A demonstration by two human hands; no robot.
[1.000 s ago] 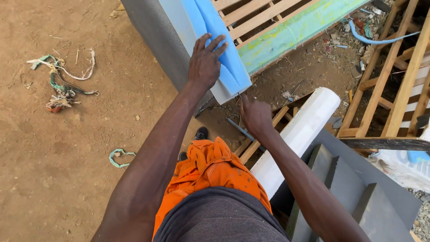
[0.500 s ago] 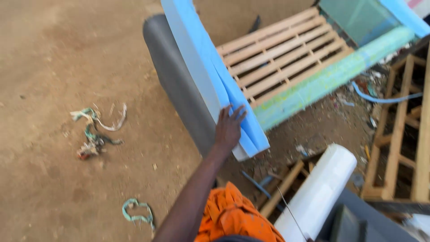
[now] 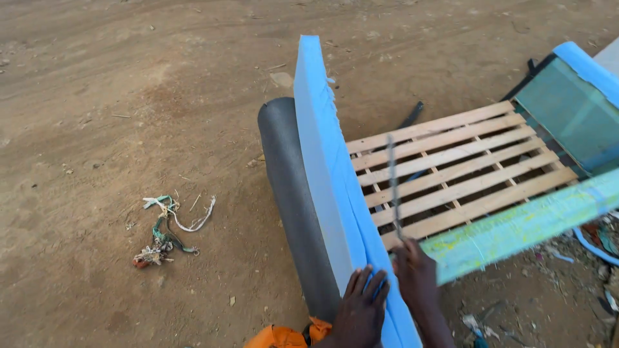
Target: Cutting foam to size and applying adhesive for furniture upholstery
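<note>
Blue foam slab [image 3: 329, 174] stands on edge, its long axis running straight away from you, your left hand [image 3: 361, 309] spread flat on its near end and your right hand [image 3: 416, 277] just beside, gripping a thin blade [image 3: 393, 187].

The thin blade [image 3: 393, 187] above the right hand [image 3: 418, 283] is blurred; both wrists, the left hand [image 3: 361, 309] included, and the foam slab [image 3: 332, 174] run off the bottom edge
</note>
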